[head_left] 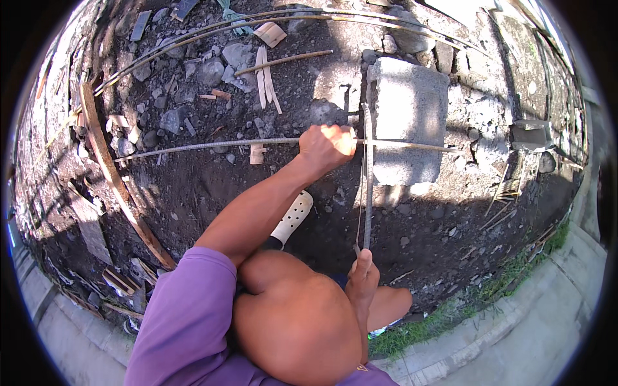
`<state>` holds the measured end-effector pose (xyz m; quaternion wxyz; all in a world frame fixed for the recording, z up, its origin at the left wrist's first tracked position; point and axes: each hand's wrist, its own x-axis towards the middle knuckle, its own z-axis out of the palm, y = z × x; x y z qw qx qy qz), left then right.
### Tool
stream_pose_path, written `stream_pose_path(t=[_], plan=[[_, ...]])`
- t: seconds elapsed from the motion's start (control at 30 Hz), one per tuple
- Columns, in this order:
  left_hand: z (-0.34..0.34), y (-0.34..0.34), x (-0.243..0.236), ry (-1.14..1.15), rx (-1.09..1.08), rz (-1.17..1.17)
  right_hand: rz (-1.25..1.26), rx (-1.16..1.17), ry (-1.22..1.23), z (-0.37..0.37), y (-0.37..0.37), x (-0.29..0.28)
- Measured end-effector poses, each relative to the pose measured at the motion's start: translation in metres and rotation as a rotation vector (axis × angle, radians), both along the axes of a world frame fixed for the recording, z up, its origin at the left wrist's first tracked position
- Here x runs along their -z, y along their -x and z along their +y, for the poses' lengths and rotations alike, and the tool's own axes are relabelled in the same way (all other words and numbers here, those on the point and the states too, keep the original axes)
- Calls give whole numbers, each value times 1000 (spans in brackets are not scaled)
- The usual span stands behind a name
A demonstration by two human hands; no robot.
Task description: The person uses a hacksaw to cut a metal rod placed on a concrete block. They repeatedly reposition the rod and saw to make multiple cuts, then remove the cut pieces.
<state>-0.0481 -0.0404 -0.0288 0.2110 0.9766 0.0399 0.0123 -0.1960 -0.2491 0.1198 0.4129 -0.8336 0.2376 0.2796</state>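
Note:
A long ribbed steel bar [212, 145] lies crosswise in front of me, its right part resting over a rough grey concrete block [409, 96]. My left hand [327, 148] is closed in a fist around this bar, just left of the block. In my right hand [364, 282], low and near my knee, is the near end of a hacksaw [368, 199]. Its frame looks like bent ribbed bar, with a thin blade along the left side. The saw points away from me and crosses the bar right beside my left fist. Exactly where the blade meets the bar is hard to see.
A curved wooden plank [109, 161] lies at the left. Long thin rods [257, 21] arch across the far side. Stones [211, 72], wood scraps [264, 77] and a hollow grey block [532, 135] are scattered on the soil. A concrete kerb [476, 350] edges the near right.

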Motion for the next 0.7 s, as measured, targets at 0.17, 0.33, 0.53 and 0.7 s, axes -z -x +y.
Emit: stream_pose_path(t=[0.17, 0.33, 0.53, 0.7], plan=[[-3, -1, -8, 47, -74, 71, -102, -86, -3, 10, -36, 17], [5, -4, -18, 14, -14, 9, -281, -148, -16, 27, -78, 63], [1, -3, -11, 15, -27, 69, 12, -3, -14, -27, 26, 3], [0, -2, -14, 57, -53, 114, -187, -143, -24, 24, -60, 33]])
